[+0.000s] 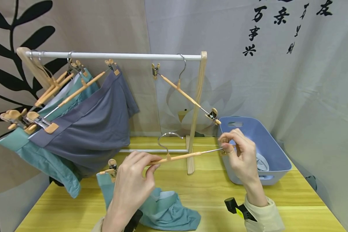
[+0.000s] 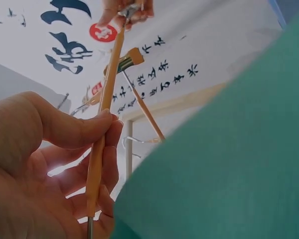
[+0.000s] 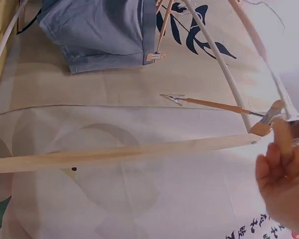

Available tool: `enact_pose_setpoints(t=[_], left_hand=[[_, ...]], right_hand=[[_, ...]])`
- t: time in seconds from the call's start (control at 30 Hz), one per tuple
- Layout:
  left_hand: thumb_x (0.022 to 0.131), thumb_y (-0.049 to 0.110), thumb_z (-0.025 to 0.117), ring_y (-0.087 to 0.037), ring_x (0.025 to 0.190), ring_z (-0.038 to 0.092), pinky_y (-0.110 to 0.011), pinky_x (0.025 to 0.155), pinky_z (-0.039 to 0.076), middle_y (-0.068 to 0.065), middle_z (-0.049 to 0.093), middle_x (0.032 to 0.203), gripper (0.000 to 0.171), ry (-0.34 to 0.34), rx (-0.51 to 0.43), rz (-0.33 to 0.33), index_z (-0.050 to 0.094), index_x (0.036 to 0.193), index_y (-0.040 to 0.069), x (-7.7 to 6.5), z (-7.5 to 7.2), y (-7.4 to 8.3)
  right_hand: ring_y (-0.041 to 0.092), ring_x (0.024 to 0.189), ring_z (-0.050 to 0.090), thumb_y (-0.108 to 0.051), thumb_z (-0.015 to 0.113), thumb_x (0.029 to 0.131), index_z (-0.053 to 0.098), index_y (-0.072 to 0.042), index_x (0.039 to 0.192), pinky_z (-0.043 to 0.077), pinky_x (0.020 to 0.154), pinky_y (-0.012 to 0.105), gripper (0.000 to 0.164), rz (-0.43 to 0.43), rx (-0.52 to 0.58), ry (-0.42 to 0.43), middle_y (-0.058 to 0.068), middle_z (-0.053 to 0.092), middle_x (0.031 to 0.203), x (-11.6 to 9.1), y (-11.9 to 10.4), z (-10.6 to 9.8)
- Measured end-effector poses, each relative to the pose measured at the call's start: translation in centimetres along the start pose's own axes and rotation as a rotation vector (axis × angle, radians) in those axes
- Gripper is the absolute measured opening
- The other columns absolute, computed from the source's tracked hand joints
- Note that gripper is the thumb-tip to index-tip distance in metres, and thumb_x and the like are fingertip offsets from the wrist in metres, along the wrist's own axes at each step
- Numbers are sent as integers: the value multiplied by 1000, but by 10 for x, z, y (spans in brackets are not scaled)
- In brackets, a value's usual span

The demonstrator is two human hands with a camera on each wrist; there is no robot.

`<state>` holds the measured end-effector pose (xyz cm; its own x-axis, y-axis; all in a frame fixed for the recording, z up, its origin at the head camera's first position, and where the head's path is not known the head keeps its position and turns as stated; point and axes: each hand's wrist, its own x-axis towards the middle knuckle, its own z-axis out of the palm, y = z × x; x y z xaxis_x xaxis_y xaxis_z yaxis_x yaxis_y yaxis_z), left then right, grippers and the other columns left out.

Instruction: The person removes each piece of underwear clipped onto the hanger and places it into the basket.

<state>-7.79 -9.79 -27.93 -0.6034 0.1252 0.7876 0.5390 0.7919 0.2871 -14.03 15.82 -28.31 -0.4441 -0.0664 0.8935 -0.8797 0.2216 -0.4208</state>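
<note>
A wooden clip hanger [image 1: 181, 157] with a metal hook is held in the air above the table by both hands. The left hand [image 1: 134, 180] pinches its bar between thumb and fingers, as the left wrist view also shows. At the far end the right hand [image 1: 242, 154] pinches the hanger's right clip [image 1: 224, 141], mostly hidden by the fingers. The left clip [image 1: 112, 167] grips a corner of a teal garment [image 1: 171, 211], whose rest sags onto the table, partly behind the left forearm. In the left wrist view the teal cloth [image 2: 229, 149] fills the right side.
A rack with a white rail [image 1: 133, 56] stands behind. A grey-blue garment [image 1: 98, 119] and teal garments hang at its left. A bare clip hanger [image 1: 185, 93] hangs tilted at its right. A blue basket [image 1: 274, 154] with pale cloth inside stands at the right.
</note>
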Motion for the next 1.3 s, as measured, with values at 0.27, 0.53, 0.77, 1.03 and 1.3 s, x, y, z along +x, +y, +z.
enact_pose_setpoints(t=[0.27,0.53,0.77,1.03,1.3], left_hand=[[63,-4,77,-14,73,59,-25,65,48,2,67,76,25,-1,22,-5,71,80,12,0,1,-1],[66,-2,76,-15,73,58,-25,65,47,2,66,77,22,-15,17,8,71,82,12,2,9,3],[67,2,77,-12,73,57,-24,66,47,5,66,78,20,-64,10,39,71,83,14,1,11,7],[75,14,73,-14,82,58,-26,71,46,4,65,87,18,-170,78,87,69,93,15,1,7,7],[78,10,69,-19,87,58,-28,74,49,-3,65,91,18,-25,90,253,68,95,8,5,-5,1]], right_hand=[[20,88,49,-14,52,91,66,-1,99,37,79,29,21,14,-428,-28,9,61,85,-2,-9,7],[34,100,52,-32,45,95,65,-1,102,42,88,44,38,-291,-712,-122,15,62,99,-8,-26,38],[18,71,52,-30,46,95,67,-9,87,43,65,30,30,-361,-675,-243,1,56,74,-19,-23,54],[16,60,46,-25,45,96,64,-10,74,34,57,26,33,-358,-668,-176,-1,51,65,-22,-20,54],[17,58,45,-27,43,96,63,-9,72,31,55,25,36,-359,-667,-113,0,51,64,-21,-19,49]])
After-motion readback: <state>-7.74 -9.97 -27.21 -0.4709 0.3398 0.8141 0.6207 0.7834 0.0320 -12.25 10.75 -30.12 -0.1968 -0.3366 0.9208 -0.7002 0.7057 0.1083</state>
